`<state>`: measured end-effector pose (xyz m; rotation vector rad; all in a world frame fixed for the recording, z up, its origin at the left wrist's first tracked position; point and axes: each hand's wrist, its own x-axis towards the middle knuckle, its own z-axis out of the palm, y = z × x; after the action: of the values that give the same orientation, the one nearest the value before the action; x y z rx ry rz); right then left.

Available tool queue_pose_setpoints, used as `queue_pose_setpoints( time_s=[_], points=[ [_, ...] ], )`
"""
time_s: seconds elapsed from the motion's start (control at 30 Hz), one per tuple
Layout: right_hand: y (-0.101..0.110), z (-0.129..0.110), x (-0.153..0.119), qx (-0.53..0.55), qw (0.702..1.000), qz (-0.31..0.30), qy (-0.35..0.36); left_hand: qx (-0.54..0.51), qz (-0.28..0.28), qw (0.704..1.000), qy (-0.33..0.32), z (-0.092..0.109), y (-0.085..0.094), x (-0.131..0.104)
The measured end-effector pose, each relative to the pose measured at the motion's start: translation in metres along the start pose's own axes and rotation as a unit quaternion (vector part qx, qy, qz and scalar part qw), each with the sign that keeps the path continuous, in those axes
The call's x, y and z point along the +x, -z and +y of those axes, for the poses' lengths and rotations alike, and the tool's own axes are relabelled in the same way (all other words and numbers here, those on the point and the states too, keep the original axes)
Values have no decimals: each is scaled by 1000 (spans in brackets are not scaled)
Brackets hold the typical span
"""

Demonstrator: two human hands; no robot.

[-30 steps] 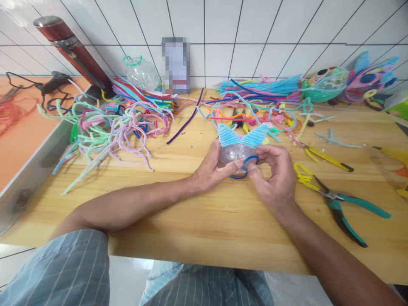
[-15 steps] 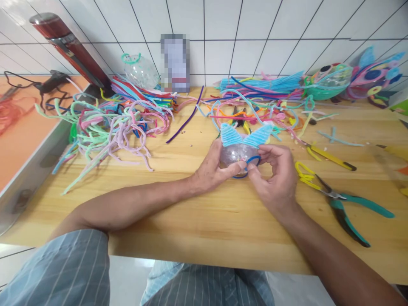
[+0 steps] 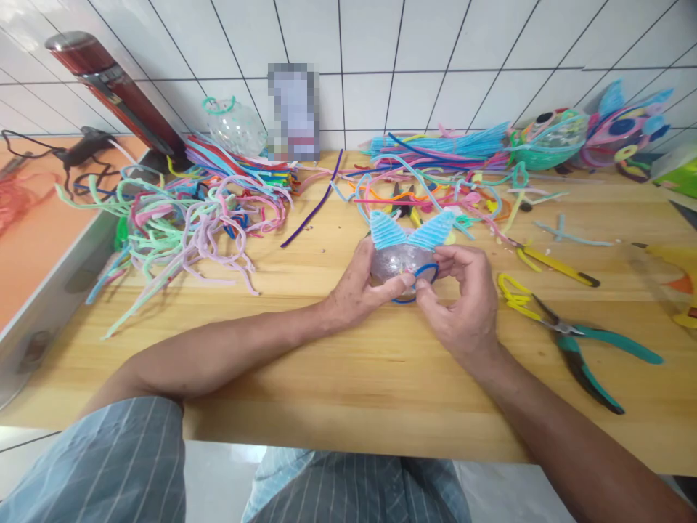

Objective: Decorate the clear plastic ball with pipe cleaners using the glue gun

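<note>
At a wooden table (image 3: 245,385) beneath a tiled wall (image 3: 425,43), tangled pipe cleaners (image 3: 201,225) sit left of centre. Mid-table, a person's left hand (image 3: 353,290) grips a clear ball (image 3: 397,261) topped with light-blue points (image 3: 433,230); the right hand (image 3: 465,305) pinches a blue loop (image 3: 428,266) at its front, apparently positioning work demanding steadiness. Pliers (image 3: 565,329) lie farther right.

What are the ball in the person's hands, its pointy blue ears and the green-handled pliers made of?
Ball: probably clear, glossy plastic, judging by its see-through look and bright glints; glass is possible.
Blue ears: fuzzy pipe cleaners, it seems, since they show soft, ridged rows.
Pliers: likely steel at the grey, shiny joint, with smooth green-and-black plastic or rubber grips.
</note>
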<state>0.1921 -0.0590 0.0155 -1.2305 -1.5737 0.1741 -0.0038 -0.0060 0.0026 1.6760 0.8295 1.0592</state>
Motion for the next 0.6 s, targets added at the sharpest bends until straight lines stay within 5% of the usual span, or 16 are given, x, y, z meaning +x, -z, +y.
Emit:
queue_pose_setpoints(
  time_s=[0.6],
  points=[
    [0, 1, 1, 16, 1000, -6, -3, 11, 7, 1000, -18, -6, -1, 1]
  ],
)
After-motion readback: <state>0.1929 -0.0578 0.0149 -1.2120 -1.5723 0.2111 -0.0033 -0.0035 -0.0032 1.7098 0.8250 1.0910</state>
